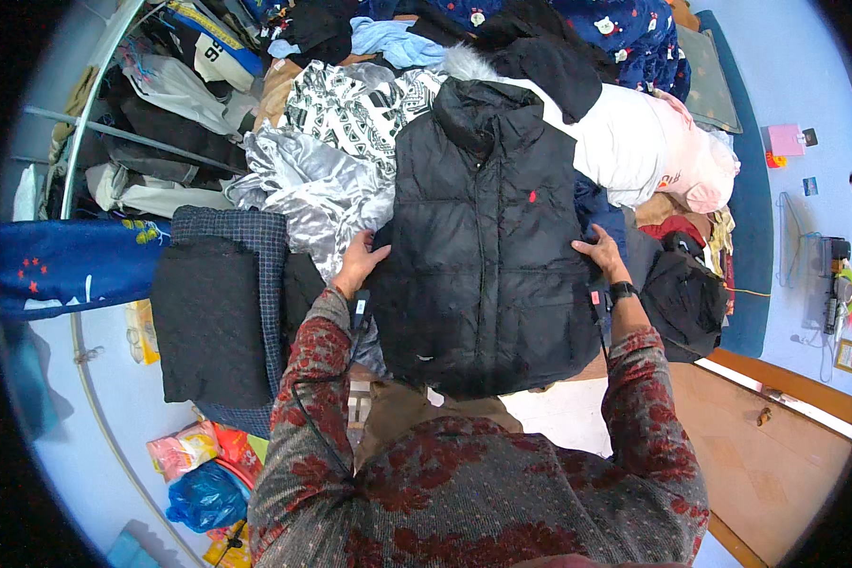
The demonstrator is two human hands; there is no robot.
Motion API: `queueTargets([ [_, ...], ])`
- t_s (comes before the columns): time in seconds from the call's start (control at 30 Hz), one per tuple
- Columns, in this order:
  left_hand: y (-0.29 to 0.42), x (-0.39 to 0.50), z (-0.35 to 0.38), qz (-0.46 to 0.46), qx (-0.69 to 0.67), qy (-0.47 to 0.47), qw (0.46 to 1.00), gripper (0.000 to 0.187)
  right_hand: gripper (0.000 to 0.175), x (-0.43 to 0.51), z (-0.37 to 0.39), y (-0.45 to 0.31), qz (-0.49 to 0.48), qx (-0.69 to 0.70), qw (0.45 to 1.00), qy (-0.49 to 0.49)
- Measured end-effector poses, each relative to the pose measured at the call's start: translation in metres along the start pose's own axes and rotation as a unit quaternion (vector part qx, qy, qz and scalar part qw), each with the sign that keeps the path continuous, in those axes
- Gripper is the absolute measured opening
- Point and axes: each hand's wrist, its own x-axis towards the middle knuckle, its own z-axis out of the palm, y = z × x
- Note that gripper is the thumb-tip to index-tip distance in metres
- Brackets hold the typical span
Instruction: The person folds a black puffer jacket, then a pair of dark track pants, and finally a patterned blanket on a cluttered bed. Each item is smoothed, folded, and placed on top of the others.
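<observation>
A black quilted puffer vest [493,234] lies front side up before me, collar away from me, its front fastened. On its chest is a small red logo. My left hand [358,263] is at the vest's left side edge, thumb toward the front and some fingers hidden. At the opposite edge, my right hand [602,254] holds the side in the same way, with a dark band on the wrist. The vest's hem reaches past the near edge of the clothes pile, above my lap.
Silver velvet fabric [312,184] and a black-and-white patterned garment [355,106] lie left of the vest. White [625,135] and pink clothing [696,160] are at right. Folded dark clothes [213,319] are stacked at left, near a metal rack [85,121]. Plastic bags [209,493] sit below.
</observation>
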Motion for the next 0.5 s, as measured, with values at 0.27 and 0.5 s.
queueTargets([
  [0.27,0.041,-0.028,-0.018,-0.121,-0.088,-0.253,0.956,0.049,0.044,-0.022,-0.001,-0.021,0.112,0.149,0.98,-0.076],
  [0.5,0.105,-0.108,-0.074,-0.039,-0.407,-0.217,0.886,0.027,0.032,-0.116,-0.106,-0.043,-0.094,0.278,0.941,-0.17],
])
